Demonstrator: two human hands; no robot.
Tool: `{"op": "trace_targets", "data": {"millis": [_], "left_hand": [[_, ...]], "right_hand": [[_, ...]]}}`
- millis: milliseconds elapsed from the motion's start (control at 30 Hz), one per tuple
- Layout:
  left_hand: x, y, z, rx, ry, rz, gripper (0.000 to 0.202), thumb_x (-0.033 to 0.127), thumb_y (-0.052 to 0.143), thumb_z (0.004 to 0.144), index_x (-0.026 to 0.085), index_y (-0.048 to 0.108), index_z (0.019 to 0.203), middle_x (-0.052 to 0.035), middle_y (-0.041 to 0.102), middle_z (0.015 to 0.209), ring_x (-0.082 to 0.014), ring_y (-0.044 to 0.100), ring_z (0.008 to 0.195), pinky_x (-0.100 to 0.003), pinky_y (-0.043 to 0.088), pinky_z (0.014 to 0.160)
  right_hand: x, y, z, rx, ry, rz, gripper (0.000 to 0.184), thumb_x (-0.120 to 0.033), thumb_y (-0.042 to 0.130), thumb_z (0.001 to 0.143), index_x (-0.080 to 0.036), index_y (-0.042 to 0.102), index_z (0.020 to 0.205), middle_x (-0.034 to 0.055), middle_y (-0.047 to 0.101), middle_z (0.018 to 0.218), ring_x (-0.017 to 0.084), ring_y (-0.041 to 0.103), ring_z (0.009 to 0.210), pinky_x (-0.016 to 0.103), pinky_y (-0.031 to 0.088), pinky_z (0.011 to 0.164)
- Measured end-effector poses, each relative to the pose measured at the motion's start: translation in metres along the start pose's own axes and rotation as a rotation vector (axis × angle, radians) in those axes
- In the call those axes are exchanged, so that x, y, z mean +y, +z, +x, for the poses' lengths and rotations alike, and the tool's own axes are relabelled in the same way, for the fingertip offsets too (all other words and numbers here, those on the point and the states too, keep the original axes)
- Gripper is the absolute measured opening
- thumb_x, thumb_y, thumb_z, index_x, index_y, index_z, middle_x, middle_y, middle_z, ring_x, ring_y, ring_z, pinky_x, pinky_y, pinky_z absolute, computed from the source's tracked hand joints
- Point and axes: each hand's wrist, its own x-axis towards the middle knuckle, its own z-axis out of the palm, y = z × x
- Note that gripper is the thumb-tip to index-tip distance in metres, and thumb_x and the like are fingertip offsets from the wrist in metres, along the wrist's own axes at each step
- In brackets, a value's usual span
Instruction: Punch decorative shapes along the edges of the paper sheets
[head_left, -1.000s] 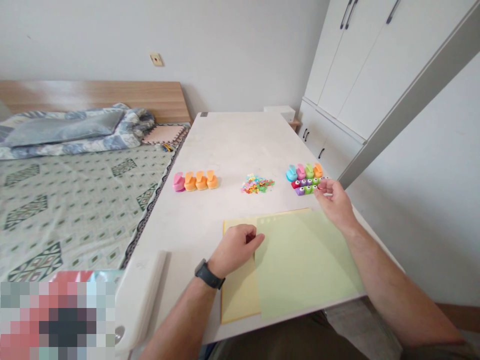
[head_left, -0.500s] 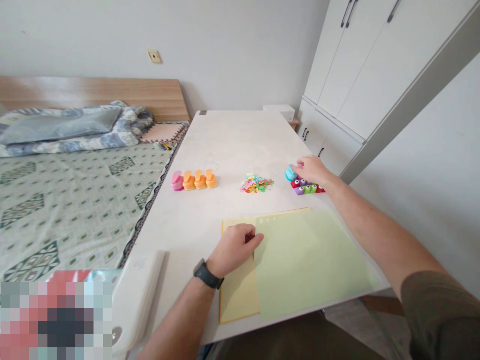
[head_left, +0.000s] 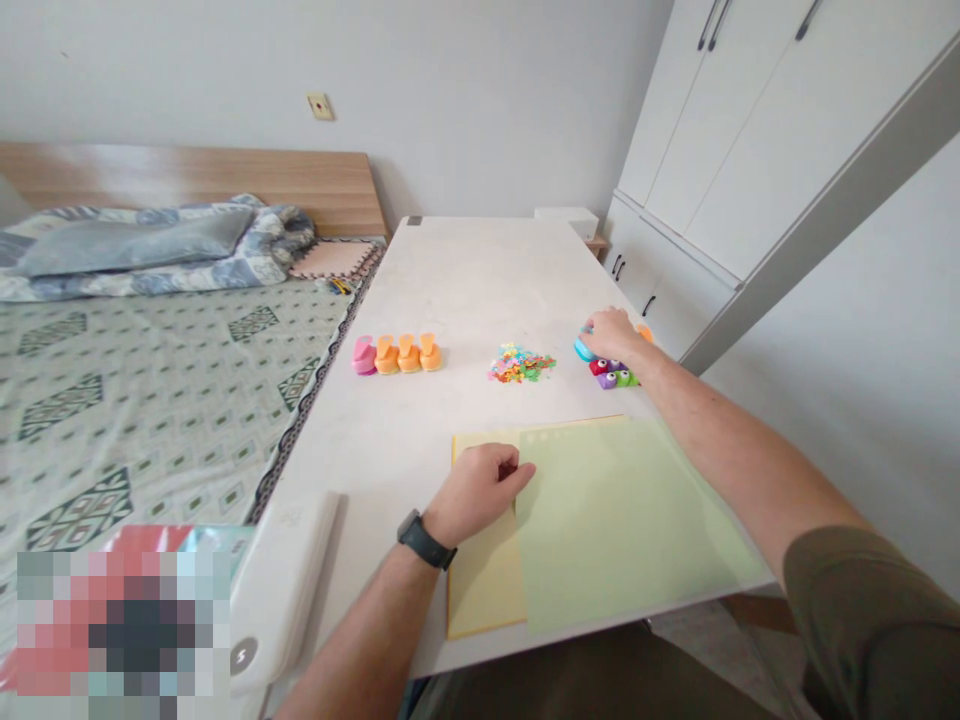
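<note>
My left hand (head_left: 480, 487) rests in a loose fist on a yellow sheet (head_left: 484, 570), beside a pale green sheet (head_left: 630, 520) that overlaps it. My right hand (head_left: 611, 333) reaches to the group of coloured craft punches (head_left: 615, 376) at the table's right edge and lies curled over the larger ones; a blue punch (head_left: 583, 349) shows at its fingertips. Whether the fingers grip a punch is hidden. A pile of coloured paper cut-outs (head_left: 521, 364) lies in the middle, and a row of pink and orange punches (head_left: 397, 354) sits to the left.
The long white table (head_left: 480, 280) stands between a bed (head_left: 135, 390) on the left and white cabinets (head_left: 720, 130) on the right. A white device (head_left: 277, 590) lies at the table's near left corner. Red and teal paper (head_left: 165, 540) shows below it.
My right hand has moved from in front of the small punches to on top of the larger punches behind them. The left hand has stayed on the yellow sheet.
</note>
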Motion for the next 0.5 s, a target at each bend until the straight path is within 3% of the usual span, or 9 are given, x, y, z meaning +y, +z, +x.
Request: {"op": "trace_targets", "data": {"millis": [233, 400, 500], "left_hand": [[0.001, -0.001, -0.001, 0.014, -0.006, -0.035, 0.039, 0.044, 0.052, 0.091, 0.019, 0.044, 0.061, 0.003, 0.043, 0.058, -0.0112, 0.037, 0.057, -0.027, 0.025, 0.056], [0.002, -0.001, -0.001, 0.023, 0.001, -0.043, 0.04, 0.043, 0.052, 0.091, 0.019, 0.044, 0.061, 0.0035, 0.042, 0.058, -0.0107, 0.035, 0.057, -0.027, 0.024, 0.056], [0.002, 0.0, -0.001, 0.02, -0.007, -0.043, 0.04, 0.043, 0.052, 0.092, 0.018, 0.043, 0.062, 0.0038, 0.041, 0.058, -0.0104, 0.034, 0.057, -0.027, 0.024, 0.056]], "right_hand": [[-0.017, -0.028, -0.029, 0.166, 0.022, 0.443, 0.025, -0.041, 0.066, 0.085, -0.02, 0.064, 0.099, 0.0098, 0.07, 0.102, 0.025, 0.063, 0.092, 0.04, 0.049, 0.085], [-0.026, -0.037, -0.076, 0.084, -0.026, 0.844, 0.026, -0.046, 0.068, 0.086, -0.024, 0.055, 0.092, 0.0032, 0.068, 0.089, 0.019, 0.061, 0.076, 0.036, 0.051, 0.072], [-0.031, -0.038, -0.106, -0.023, -0.075, 1.039, 0.032, -0.048, 0.072, 0.084, -0.023, 0.052, 0.086, 0.0013, 0.064, 0.082, 0.016, 0.06, 0.072, 0.035, 0.052, 0.072]]}}
